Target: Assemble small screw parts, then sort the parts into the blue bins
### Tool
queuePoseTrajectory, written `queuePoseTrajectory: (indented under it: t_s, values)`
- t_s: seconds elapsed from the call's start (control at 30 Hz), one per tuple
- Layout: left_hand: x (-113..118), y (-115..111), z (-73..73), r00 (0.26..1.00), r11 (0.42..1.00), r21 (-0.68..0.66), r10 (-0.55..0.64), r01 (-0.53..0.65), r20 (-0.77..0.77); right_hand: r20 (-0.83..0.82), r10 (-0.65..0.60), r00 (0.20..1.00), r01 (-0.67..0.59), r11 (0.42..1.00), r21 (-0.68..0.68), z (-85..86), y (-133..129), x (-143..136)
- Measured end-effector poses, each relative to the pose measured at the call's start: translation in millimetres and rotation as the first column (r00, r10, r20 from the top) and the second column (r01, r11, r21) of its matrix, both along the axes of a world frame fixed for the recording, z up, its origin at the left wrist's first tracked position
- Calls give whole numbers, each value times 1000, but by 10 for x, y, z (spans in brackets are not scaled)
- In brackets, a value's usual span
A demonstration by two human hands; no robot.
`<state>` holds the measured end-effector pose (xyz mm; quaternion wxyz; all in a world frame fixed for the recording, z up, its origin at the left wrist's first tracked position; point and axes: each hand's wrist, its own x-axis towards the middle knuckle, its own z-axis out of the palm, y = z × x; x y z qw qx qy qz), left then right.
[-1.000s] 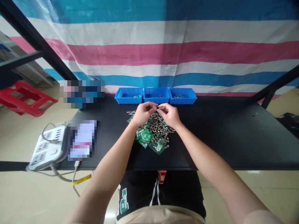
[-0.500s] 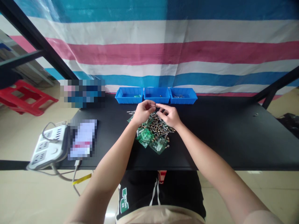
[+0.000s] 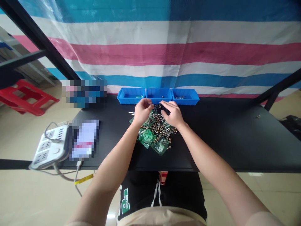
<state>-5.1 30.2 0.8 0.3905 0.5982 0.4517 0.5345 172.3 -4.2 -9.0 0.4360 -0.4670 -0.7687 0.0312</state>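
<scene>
My left hand is over the upper left of a pile of small metal fasteners with long thin shanks and brassy ends. Its fingers are curled with the thumb close to the index finger; whatever they may hold is too small to make out. My right hand hovers at the pile's upper right, fingers stretched forward and thumb apart. A tiny dark spot shows by its fingertips, unclear in kind. Among the fasteners lie small green plastic bags with pale pieces inside.
Behind the hands stand a left blue bin, a middle blue bin and a right blue bin, each with small pieces inside. A power strip and a blurred-out phone-like object lie left on the black table.
My hands, whose fingertips met over the pile before, have moved apart. The left drew slightly left and the right slightly right, its fingers lifting toward the bins. The view shifted a little.
</scene>
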Motion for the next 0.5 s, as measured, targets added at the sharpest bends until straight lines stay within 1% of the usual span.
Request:
queuePoseTrajectory:
  t_s: [0.1, 0.2, 0.37, 0.5]
  values:
    - [3, -6, 10, 1000, 1000, 8, 26, -26, -11, 146, -135, 980, 142, 989, -36, 45, 34, 34]
    - [3, -12, 13, 999, 999, 12, 36, -36, -24, 257, -221, 941, 249, 965, -80, 97, 72, 30]
    - [-9, -16, 13, 999, 999, 20, 30, -30, -25, 404, -239, 883, 315, 940, -131, 134, 199, -6]
    - [-18, -21, 18, 998, 998, 51, 46, -44, -51, 419, -214, 882, 304, 939, -161, 142, 315, -25]
